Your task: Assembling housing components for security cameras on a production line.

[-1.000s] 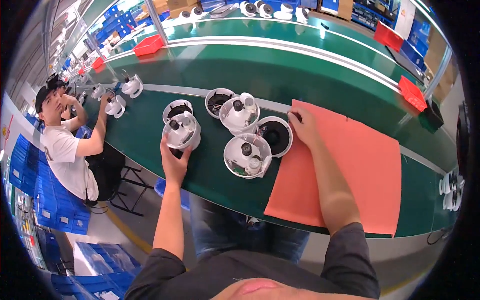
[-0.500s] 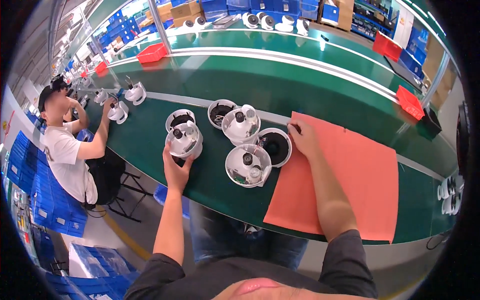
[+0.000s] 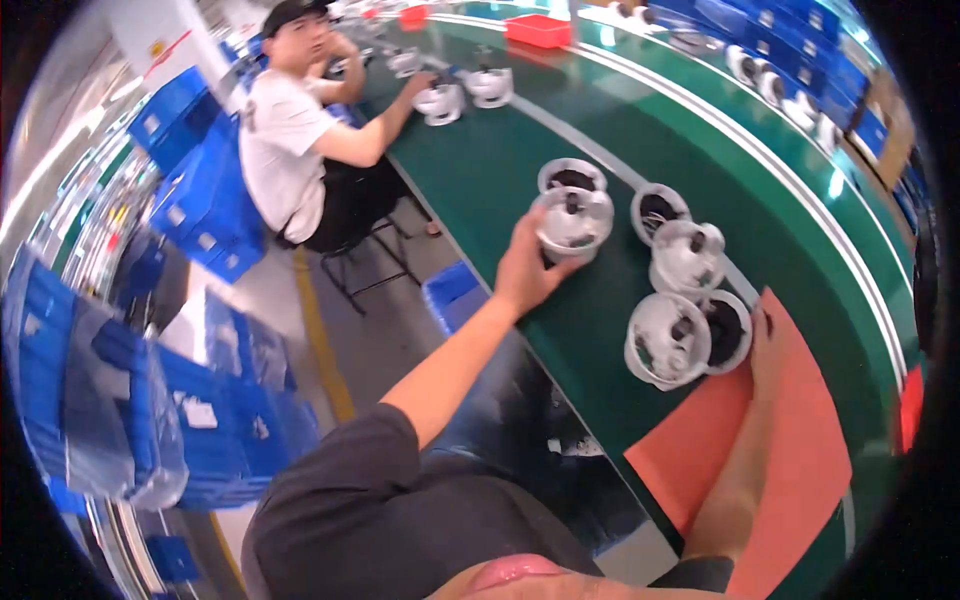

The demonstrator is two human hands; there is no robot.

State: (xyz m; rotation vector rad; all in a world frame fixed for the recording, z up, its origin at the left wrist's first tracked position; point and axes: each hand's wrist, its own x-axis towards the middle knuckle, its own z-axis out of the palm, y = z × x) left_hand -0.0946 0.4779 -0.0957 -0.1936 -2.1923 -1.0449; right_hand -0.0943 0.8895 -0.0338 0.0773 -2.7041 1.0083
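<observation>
The right hand (image 3: 768,345) is only partly visible: it lies at the edge of the orange mat (image 3: 800,470), just beside the rim of a black-lined round housing (image 3: 728,330), and its fingers are too blurred to say if they are apart or together, or if they touch the housing. The left hand (image 3: 525,268) is clear: its fingers are wrapped around the near side of a white dome housing (image 3: 572,222), which stands on the green belt (image 3: 500,190), and the hand covers the housing's lower part. Counting the round housings near the hands, I see six: the one in the left hand, one just behind it (image 3: 572,177), one with a dark inside (image 3: 658,208), one white dome (image 3: 688,255), one white dome nearest the person (image 3: 665,340), and the black-lined one beside it. What is inside each is hard to make out. Far along the belt a seated co-worker (image 3: 290,130) reaches to two more white housings (image 3: 465,95). Red trays (image 3: 538,30) and blue crates (image 3: 190,160) are cut off at the rim.
</observation>
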